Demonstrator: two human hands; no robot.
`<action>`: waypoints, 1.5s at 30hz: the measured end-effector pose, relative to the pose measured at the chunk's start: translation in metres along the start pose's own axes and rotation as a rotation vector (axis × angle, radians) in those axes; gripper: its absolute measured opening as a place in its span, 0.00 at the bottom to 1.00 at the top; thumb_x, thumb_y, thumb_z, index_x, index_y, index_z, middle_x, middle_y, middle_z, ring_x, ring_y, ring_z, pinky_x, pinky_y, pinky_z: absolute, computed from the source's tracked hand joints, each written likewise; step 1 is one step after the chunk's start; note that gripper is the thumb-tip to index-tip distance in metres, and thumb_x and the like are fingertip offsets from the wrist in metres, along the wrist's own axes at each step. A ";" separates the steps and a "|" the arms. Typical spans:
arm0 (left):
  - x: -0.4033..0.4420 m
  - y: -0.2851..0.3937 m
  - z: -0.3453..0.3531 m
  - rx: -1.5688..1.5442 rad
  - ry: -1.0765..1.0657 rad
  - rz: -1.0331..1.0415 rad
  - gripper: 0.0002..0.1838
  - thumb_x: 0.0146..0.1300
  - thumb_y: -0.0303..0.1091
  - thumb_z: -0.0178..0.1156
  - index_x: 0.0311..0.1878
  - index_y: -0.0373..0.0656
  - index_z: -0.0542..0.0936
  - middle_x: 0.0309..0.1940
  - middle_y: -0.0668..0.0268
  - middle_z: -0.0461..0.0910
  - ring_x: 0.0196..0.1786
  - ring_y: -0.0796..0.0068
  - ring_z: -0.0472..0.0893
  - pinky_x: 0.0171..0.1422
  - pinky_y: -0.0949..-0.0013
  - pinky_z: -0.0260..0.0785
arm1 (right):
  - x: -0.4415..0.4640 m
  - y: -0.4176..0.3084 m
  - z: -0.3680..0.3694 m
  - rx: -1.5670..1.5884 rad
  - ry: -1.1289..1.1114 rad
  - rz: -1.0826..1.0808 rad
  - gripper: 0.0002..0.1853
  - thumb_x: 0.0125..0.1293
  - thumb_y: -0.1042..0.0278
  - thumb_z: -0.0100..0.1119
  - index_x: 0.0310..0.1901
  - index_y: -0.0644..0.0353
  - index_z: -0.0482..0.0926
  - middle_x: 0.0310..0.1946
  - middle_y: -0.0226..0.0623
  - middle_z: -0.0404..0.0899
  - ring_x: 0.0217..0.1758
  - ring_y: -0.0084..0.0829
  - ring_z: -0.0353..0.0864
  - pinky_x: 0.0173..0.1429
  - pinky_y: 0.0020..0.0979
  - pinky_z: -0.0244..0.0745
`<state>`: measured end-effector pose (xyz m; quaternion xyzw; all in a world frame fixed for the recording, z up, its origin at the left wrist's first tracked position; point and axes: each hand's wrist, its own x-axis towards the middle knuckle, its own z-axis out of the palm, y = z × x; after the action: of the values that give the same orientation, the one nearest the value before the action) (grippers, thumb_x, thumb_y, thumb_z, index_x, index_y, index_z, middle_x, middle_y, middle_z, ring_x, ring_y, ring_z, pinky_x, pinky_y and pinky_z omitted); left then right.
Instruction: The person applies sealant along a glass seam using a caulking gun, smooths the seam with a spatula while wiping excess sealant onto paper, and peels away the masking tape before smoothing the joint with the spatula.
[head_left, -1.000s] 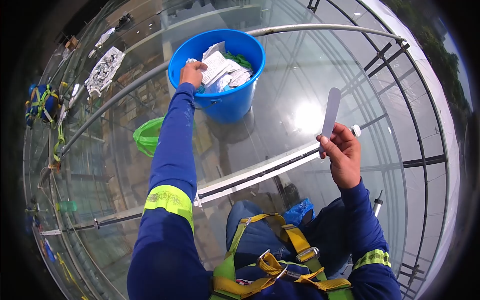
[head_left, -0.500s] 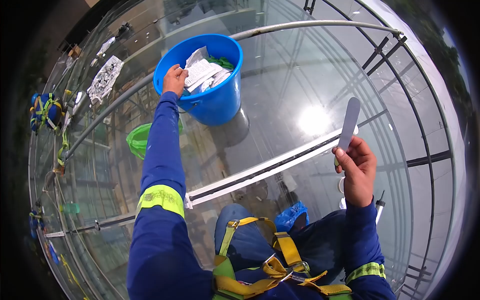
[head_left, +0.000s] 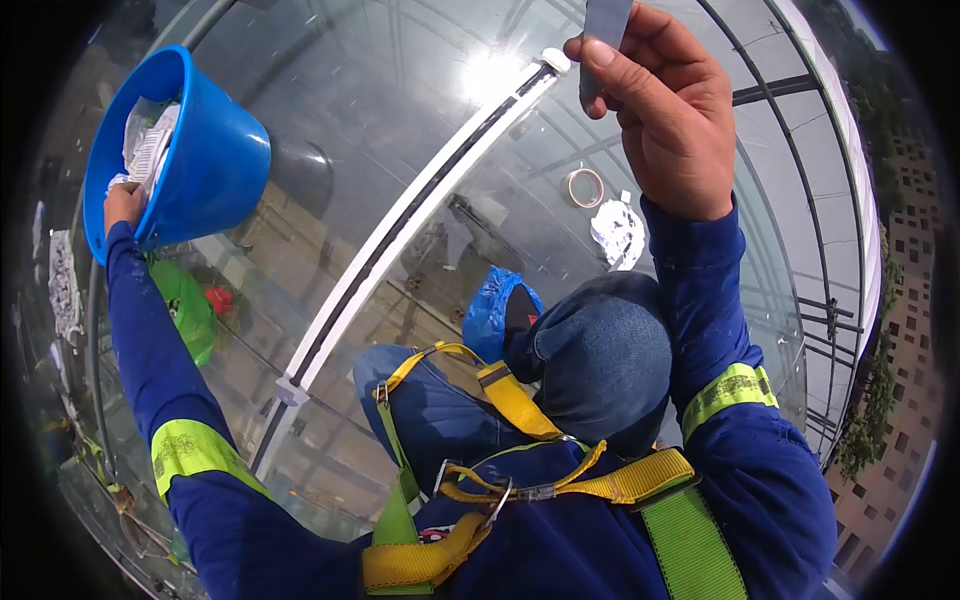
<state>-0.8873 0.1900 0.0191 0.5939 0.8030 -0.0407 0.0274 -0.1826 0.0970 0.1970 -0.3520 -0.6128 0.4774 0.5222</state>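
Observation:
My right hand (head_left: 680, 120) is raised at the top right, its thumb and fingers pinching a flat grey spatula (head_left: 606, 22). The upper end of the spatula is cut off by the frame edge. At the far left, my left hand (head_left: 124, 206) reaches over the rim of a blue bucket (head_left: 215, 150). Its fingers close on crumpled printed paper (head_left: 150, 150) inside the bucket; the fingertips are partly hidden. A black joint (head_left: 425, 197) edged by white strips of tape runs diagonally across the glass between my hands.
A roll of tape (head_left: 584, 187) and crumpled white material (head_left: 619, 235) lie on the glass near my knee. A blue bag (head_left: 492, 310) sits between my legs. Beneath the bucket is a green bag (head_left: 186, 310). Yellow harness straps (head_left: 520, 400) cross my body.
The view has swung to the right and down, so the bucket now appears farther left and the spatula higher. My left hand has gone from the paper's edge to gripping the paper.

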 end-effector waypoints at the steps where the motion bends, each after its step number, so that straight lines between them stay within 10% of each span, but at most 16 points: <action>1: 0.014 -0.020 0.005 0.034 0.091 -0.003 0.19 0.65 0.44 0.57 0.51 0.43 0.84 0.48 0.52 0.83 0.52 0.52 0.82 0.59 0.58 0.72 | -0.004 0.022 -0.026 -0.035 0.058 -0.069 0.16 0.64 0.74 0.64 0.53 0.68 0.77 0.38 0.39 0.84 0.35 0.22 0.79 0.35 0.25 0.73; 3: 0.038 -0.063 0.014 0.047 0.135 0.068 0.20 0.67 0.46 0.57 0.52 0.43 0.83 0.49 0.54 0.83 0.51 0.56 0.83 0.59 0.61 0.71 | -0.029 0.069 -0.064 -0.095 0.343 0.210 0.25 0.65 0.68 0.61 0.63 0.63 0.68 0.52 0.35 0.76 0.50 0.26 0.75 0.51 0.29 0.73; 5: 0.065 -0.107 0.021 -0.080 0.027 0.106 0.21 0.68 0.48 0.56 0.55 0.42 0.82 0.45 0.53 0.85 0.49 0.59 0.84 0.56 0.62 0.73 | -0.044 0.111 -0.085 -0.147 0.276 0.174 0.15 0.63 0.76 0.64 0.51 0.68 0.78 0.36 0.36 0.84 0.33 0.20 0.78 0.33 0.22 0.73; 9: 0.061 -0.084 0.030 -0.076 0.068 0.041 0.22 0.67 0.48 0.57 0.53 0.41 0.82 0.44 0.54 0.85 0.49 0.60 0.84 0.55 0.61 0.73 | -0.096 0.162 -0.063 -0.253 0.273 0.492 0.16 0.61 0.75 0.66 0.50 0.67 0.79 0.34 0.33 0.83 0.33 0.18 0.79 0.34 0.21 0.74; 11: 0.067 -0.068 0.039 -0.078 0.063 0.036 0.22 0.67 0.48 0.58 0.53 0.40 0.82 0.43 0.55 0.84 0.48 0.61 0.84 0.55 0.61 0.73 | -0.116 0.177 -0.061 -0.324 0.154 0.475 0.17 0.59 0.71 0.66 0.50 0.68 0.80 0.36 0.41 0.84 0.40 0.29 0.83 0.47 0.31 0.79; 31: 0.078 -0.011 0.072 -0.141 0.052 -0.005 0.24 0.61 0.50 0.63 0.46 0.35 0.82 0.37 0.59 0.83 0.44 0.66 0.81 0.50 0.60 0.74 | -0.173 0.208 -0.085 -0.428 -0.087 0.525 0.19 0.60 0.70 0.64 0.52 0.68 0.79 0.43 0.49 0.84 0.45 0.37 0.85 0.51 0.34 0.80; 40: 0.068 -0.039 0.060 -0.232 0.082 -0.012 0.26 0.59 0.51 0.65 0.43 0.33 0.82 0.35 0.61 0.82 0.42 0.68 0.80 0.48 0.60 0.74 | -0.177 0.218 -0.084 -0.413 -0.075 0.593 0.21 0.63 0.68 0.64 0.55 0.70 0.76 0.44 0.47 0.84 0.48 0.34 0.84 0.54 0.34 0.78; 45: 0.048 -0.033 0.026 -0.520 0.175 -0.161 0.26 0.58 0.51 0.66 0.42 0.31 0.82 0.33 0.63 0.81 0.41 0.69 0.80 0.47 0.60 0.75 | -0.163 0.205 -0.077 -0.413 -0.107 0.719 0.16 0.65 0.70 0.64 0.53 0.66 0.77 0.35 0.30 0.82 0.36 0.19 0.77 0.37 0.23 0.71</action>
<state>-0.9335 0.2238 -0.0106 0.5025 0.8304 0.2159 0.1062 -0.0876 0.0228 -0.0482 -0.6155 -0.5600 0.5141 0.2079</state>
